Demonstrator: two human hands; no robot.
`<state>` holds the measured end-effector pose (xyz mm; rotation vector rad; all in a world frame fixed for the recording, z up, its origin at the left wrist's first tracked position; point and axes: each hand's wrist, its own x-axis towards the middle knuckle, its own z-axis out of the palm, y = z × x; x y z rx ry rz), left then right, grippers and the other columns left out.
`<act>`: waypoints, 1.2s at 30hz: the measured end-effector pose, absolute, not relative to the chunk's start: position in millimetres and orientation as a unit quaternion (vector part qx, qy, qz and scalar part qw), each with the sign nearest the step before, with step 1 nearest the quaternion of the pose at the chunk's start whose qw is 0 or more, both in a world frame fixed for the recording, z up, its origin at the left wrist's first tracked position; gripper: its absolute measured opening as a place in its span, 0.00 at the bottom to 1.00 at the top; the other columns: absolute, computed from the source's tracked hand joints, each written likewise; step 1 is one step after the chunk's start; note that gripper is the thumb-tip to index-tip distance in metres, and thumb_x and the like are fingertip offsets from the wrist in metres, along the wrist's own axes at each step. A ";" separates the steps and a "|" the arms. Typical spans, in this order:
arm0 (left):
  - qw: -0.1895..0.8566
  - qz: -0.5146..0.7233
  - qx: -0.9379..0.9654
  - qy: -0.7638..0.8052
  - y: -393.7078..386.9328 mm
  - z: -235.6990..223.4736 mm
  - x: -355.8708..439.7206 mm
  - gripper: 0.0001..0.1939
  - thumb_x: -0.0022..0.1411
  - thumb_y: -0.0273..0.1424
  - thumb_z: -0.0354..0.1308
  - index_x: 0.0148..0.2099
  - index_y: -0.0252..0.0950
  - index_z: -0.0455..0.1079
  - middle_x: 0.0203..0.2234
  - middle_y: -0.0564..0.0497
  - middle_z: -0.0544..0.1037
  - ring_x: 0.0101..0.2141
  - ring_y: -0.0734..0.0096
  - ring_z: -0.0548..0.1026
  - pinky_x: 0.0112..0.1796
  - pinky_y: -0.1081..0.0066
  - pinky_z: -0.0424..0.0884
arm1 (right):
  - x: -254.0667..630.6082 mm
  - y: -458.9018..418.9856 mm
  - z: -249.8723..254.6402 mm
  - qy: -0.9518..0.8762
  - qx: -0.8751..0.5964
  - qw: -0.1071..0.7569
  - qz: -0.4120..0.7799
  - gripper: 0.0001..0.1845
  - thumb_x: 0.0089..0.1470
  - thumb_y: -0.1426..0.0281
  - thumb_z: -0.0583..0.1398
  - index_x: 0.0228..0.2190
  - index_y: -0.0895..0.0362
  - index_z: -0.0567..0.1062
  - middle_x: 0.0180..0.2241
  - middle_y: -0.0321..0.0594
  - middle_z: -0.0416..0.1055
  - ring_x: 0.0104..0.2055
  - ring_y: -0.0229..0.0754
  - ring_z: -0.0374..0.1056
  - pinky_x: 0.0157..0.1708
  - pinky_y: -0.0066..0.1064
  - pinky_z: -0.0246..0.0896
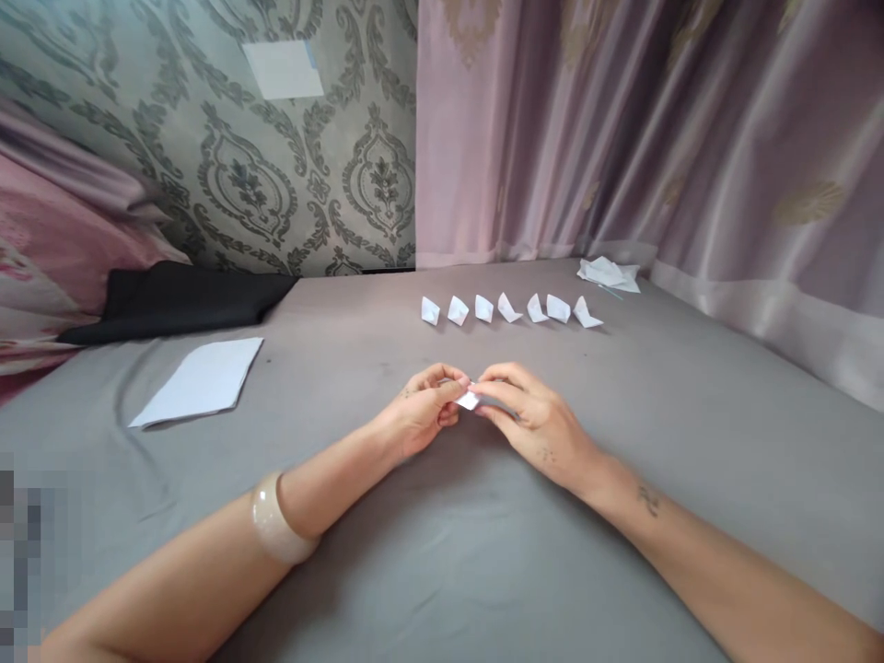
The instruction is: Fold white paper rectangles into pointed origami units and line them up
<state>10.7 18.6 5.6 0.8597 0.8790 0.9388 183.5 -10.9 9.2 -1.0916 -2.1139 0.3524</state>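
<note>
My left hand (423,414) and my right hand (529,414) meet over the grey sheet (442,552), both pinching a small folded piece of white paper (469,400) between fingertips. Most of that paper is hidden by my fingers. A pale bangle (276,523) sits on my left wrist. Beyond my hands, a row of several small folded white paper shapes (509,309) lies side by side on the sheet.
A stack of flat white paper sheets (202,379) lies to the left. A small heap of white paper (609,273) sits at the back right by the pink curtain (622,138). Black cloth (180,299) lies at the back left against the patterned wall.
</note>
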 end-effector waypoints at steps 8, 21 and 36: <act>0.625 0.379 0.513 0.451 16.9 2.1 6.8 0.19 0.60 0.46 0.54 0.29 0.34 0.67 0.16 0.55 0.65 0.18 0.79 0.59 0.21 0.75 0.54 | 178.2 -12.7 8.3 -0.779 -0.461 0.385 0.177 0.12 0.60 0.70 0.55 0.38 0.51 0.79 0.35 0.39 0.74 0.34 0.39 0.69 0.37 0.30 0.63; 0.357 0.384 0.711 0.467 8.9 0.5 8.8 0.10 0.56 0.36 0.59 0.39 0.38 0.73 0.17 0.58 0.63 0.21 0.76 0.61 0.25 0.75 0.57 | 177.2 -10.0 5.7 -0.764 -0.512 0.333 0.209 0.14 0.57 0.73 0.53 0.32 0.56 0.78 0.31 0.38 0.72 0.27 0.35 0.64 0.30 0.28 0.59; 0.268 0.385 0.772 0.429 10.2 0.3 10.6 0.02 0.58 0.28 0.56 0.35 0.37 0.69 0.23 0.55 0.68 0.24 0.77 0.64 0.28 0.75 0.61 | 171.2 -11.3 7.2 -0.752 -0.539 0.345 0.159 0.12 0.54 0.71 0.54 0.26 0.55 0.77 0.27 0.39 0.73 0.27 0.38 0.67 0.30 0.30 0.60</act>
